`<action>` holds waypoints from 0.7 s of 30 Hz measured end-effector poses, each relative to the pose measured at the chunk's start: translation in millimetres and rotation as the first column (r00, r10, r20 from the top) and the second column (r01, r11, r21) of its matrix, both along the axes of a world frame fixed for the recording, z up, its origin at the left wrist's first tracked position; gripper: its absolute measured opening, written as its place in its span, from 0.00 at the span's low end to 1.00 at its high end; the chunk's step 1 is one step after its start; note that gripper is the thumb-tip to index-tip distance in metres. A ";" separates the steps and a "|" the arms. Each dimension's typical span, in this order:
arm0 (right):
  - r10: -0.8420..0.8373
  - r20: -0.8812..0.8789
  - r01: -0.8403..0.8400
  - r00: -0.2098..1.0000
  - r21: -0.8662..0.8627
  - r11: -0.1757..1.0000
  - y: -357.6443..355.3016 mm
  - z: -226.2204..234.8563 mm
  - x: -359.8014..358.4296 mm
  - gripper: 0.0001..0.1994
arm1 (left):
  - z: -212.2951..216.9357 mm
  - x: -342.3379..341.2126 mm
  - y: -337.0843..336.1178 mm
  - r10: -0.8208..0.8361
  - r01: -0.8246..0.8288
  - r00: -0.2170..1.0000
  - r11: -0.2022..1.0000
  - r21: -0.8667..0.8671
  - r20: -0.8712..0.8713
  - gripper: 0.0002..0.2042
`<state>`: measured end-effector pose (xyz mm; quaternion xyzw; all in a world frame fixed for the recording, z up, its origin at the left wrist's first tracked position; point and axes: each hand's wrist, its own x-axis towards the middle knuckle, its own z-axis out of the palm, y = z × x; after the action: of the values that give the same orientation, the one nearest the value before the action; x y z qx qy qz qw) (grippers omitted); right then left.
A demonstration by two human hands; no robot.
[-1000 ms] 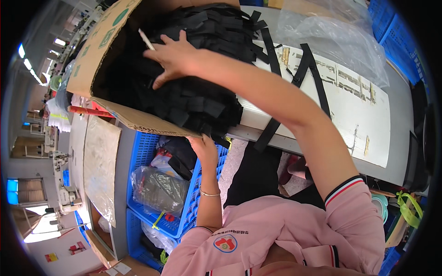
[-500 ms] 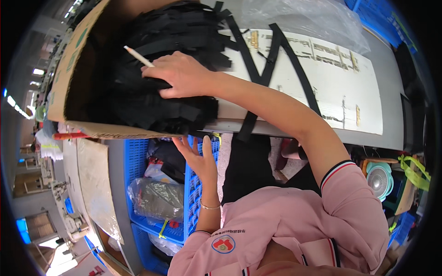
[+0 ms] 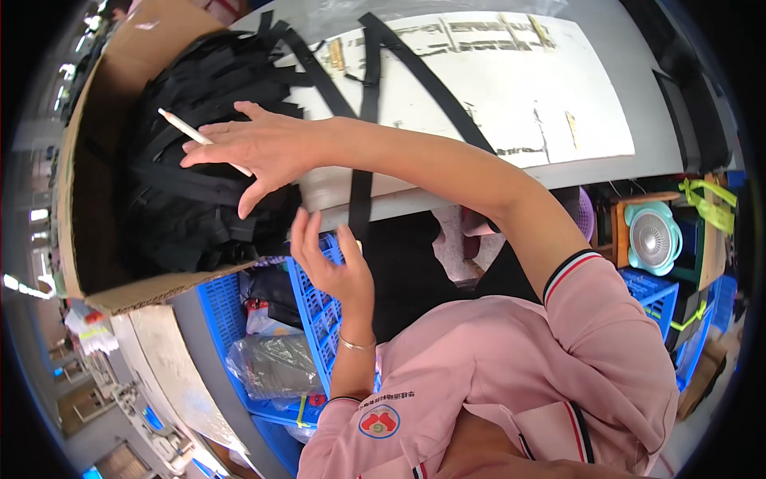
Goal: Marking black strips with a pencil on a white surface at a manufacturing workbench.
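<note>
My right hand (image 3: 259, 152) is over a heap of black fabric strips (image 3: 199, 80) in an open cardboard box (image 3: 88, 120). Its fingers are spread, with a slim white pencil (image 3: 182, 125) tucked between them, tip to the far left. Below it, at the table's near edge, my left hand (image 3: 335, 267) is raised with its fingers apart and nothing in them. Long black strips (image 3: 427, 76) run in a zigzag from the heap across a white board (image 3: 511, 88). One strip end (image 3: 361, 203) hangs over the table edge near my left hand.
Blue plastic baskets (image 3: 219, 307) stand under the table at the left, holding a clear-wrapped bundle (image 3: 275, 366). A small turquoise fan (image 3: 652, 237) stands at the right. Clear plastic sheeting (image 3: 359, 9) lies at the far edge of the table.
My view has shifted, so the box and board appear further left. My right hand has opened from a closed grip over the strips, keeping the pencil. The left hand has come up beside the table edge.
</note>
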<state>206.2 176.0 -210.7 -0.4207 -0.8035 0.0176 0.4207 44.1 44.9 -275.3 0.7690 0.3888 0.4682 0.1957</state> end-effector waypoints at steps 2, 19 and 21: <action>0.053 -0.128 -0.071 0.990 -0.145 0.987 -20.7 6.9 15.6 0.46 | 3.1 14.6 21.4 -0.073 0.073 0.995 0.997 0.002 -0.067 0.18; -0.806 0.026 0.756 0.591 -0.367 0.542 -281.9 -80.6 120.1 0.19 | -19.4 70.7 120.5 -0.343 0.355 0.852 0.934 -0.046 -0.396 0.15; -0.823 0.010 0.797 0.569 -0.255 0.548 -284.3 -86.5 126.4 0.19 | -24.0 83.8 134.0 -0.343 0.362 0.850 0.932 -0.030 -0.401 0.14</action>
<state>332.7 -108.3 -297.2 -0.7878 -0.4860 -0.0618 0.3733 127.9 178.9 -299.3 0.9106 0.2621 0.2662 0.1767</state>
